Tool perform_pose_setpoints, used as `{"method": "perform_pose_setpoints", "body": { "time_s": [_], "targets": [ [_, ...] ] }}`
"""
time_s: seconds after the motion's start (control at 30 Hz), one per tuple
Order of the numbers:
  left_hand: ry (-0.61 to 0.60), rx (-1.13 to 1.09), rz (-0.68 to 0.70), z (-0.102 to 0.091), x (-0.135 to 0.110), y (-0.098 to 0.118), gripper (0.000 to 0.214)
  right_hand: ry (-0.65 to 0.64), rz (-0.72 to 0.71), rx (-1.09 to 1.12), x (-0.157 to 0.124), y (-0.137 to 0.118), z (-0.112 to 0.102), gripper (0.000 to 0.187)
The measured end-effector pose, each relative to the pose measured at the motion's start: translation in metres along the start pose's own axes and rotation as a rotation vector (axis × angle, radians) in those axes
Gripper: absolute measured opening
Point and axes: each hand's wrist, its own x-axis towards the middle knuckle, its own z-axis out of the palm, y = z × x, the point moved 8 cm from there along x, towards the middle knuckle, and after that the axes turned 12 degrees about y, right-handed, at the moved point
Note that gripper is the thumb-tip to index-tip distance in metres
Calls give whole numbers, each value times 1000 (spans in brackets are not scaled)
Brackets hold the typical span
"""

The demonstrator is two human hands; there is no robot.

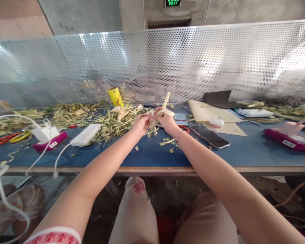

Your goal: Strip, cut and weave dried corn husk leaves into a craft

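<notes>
Before you is the table (152, 161), the screen (167, 61) behind it. Your left hand (143, 122) and right hand (167, 119) are above the table's middle, a plant strip (167, 100) between them. Just left lies a heap of leaves (110, 125), a can (115, 97) behind it; farther left, a power bank (87, 134), then a power strip (51, 142). On your right lies a phone (210, 136), paper (208, 113) behind it.

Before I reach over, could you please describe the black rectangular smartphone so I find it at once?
On the blue table, find the bare right hand with a bracelet at its wrist. The black rectangular smartphone lies flat right of that wrist. Its glossy dark surface sets it apart from the cream sheets behind.
</notes>
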Motion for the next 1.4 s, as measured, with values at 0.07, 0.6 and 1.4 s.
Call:
{"method": "perform_pose_setpoints", "body": {
  "time_s": [0.07,0.6,1.4],
  "targets": [
    [8,-2,-2,0,0,0,22,-3,-26,10,1,0,0,27],
    [-13,8,14,-1,7,1,20,2,-79,13,1,-12,-1,28],
    [-227,942,933,25,-20,33,34,165,499,152,-9,11,-13,12]
  ]
}}
